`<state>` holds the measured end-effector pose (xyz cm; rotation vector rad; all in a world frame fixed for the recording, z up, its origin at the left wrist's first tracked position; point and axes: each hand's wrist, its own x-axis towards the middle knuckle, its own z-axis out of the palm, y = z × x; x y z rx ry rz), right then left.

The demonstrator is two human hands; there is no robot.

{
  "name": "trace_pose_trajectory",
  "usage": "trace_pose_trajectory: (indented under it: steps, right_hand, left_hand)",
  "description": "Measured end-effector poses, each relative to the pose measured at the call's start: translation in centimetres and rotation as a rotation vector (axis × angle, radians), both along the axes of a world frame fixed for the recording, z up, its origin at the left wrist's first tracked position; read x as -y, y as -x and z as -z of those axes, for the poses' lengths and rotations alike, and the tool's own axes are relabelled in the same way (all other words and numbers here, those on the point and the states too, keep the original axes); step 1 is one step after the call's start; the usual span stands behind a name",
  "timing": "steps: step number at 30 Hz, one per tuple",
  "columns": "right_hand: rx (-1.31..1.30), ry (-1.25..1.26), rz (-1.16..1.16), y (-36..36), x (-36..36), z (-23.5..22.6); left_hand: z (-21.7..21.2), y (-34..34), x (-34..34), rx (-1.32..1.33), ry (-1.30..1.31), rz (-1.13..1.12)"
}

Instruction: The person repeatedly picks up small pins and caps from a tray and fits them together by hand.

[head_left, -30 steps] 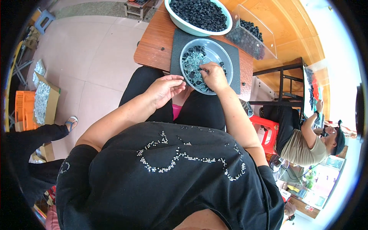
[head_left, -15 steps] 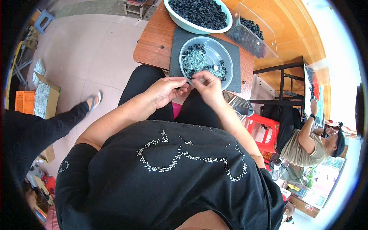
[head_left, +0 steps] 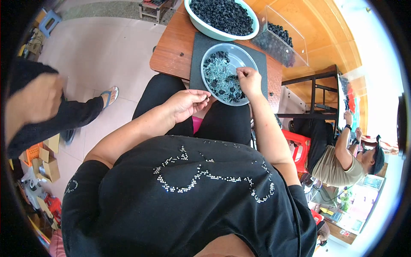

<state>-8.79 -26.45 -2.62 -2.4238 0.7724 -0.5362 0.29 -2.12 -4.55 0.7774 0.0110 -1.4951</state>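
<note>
In the head view there is one brown wooden table (head_left: 171, 51), and on it lies one dark mat (head_left: 198, 64) with one round grey dish (head_left: 239, 51) on top. The dish holds a pile of thin silver-grey pins (head_left: 218, 77) and several small black ring-shaped parts (head_left: 234, 92), too many and too small to count. The right hand (head_left: 249, 80) rests inside the dish at its right side, fingers bent together down onto the parts; what exactly it grips I cannot tell. The left hand (head_left: 186, 104) is over the lap, just beside the near rim of the dish, its thumb and fingers pinched together on one small dark piece (head_left: 207, 99). Behind the dish stand two more containers: one pale bowl (head_left: 201, 23) full of black parts and one clear plastic box (head_left: 278, 40), also with black parts. Two other persons are visible: one dark trouser leg with a sandal (head_left: 107, 96) at the left, one seated person (head_left: 342, 158) at the right.
</note>
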Motion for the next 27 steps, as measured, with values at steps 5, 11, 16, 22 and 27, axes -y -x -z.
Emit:
trace_pose_trajectory:
  steps: [5,11,16,22,27]
  right_hand:
    - [-0.233,0.197,-0.118,-1.8,0.7,1.0]
    - [-0.236,0.349,-0.168,-2.2,0.0,0.4]
    - [-0.004,-0.095,0.005,-0.2,-2.2,-1.4]
    - [0.247,-0.834,-0.166,2.4,-10.0,-4.8]
    - [0.280,-0.690,-0.237,2.3,-11.8,-4.8]
  left_hand:
    - [-0.1,-0.5,-0.1,-0.041,0.027,-0.050]
    - [-0.8,-0.8,-0.1,-0.199,0.118,-0.107]
    - [-1.2,-1.2,-0.1,-0.265,0.177,-0.128]
    - [-1.2,-0.7,0.0,-0.257,0.206,-0.143]
    - [-1.4,-0.6,-0.3,-0.175,0.236,-0.095]
